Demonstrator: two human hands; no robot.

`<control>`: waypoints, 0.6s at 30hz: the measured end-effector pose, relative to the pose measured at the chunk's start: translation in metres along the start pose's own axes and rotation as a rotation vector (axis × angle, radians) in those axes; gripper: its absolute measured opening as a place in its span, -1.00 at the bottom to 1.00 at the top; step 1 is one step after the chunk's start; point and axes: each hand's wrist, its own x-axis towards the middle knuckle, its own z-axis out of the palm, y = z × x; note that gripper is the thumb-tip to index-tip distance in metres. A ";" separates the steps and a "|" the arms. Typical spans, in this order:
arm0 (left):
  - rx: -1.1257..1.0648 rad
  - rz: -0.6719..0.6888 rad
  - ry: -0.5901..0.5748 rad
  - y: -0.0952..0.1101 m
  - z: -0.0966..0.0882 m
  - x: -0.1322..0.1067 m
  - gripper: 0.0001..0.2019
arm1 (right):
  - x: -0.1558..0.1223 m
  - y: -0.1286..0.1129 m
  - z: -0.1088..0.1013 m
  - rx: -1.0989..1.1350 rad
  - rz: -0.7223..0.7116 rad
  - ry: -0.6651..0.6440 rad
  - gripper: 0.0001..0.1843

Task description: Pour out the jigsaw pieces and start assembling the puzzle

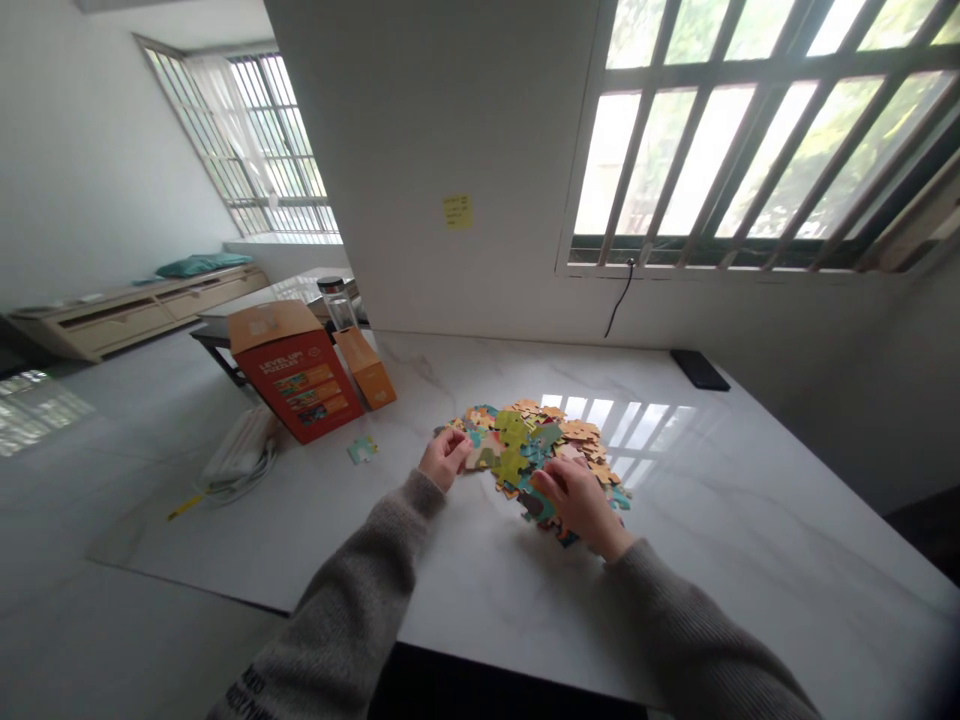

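Jigsaw pieces (532, 450) are lying heaped on the white marble counter (750, 570), and both hands are working over them. The left hand (446, 458) is curling into a loose fist against the heap's left edge, and I cannot tell whether it is pinching a piece. The right hand (577, 497) is pressing its bent fingers onto the heap's right side, with no clear grip. Left of the heap, a loose piece (362, 450) is lying apart, with a red puzzle box (300, 385) standing farther left.
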 end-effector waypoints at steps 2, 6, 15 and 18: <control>0.078 0.008 0.139 -0.004 -0.031 0.001 -0.62 | -0.002 0.002 -0.002 0.003 0.006 0.014 -0.59; 0.370 0.001 0.399 -0.017 -0.109 0.001 -0.63 | -0.005 0.002 -0.002 0.031 0.008 0.048 -0.61; 1.153 -0.178 0.666 -0.021 -0.206 -0.007 -0.80 | -0.004 -0.002 0.007 0.226 0.030 -0.027 -0.72; 1.166 -0.020 0.722 -0.015 -0.182 -0.008 -0.76 | -0.004 -0.007 0.007 0.379 0.076 -0.060 -0.67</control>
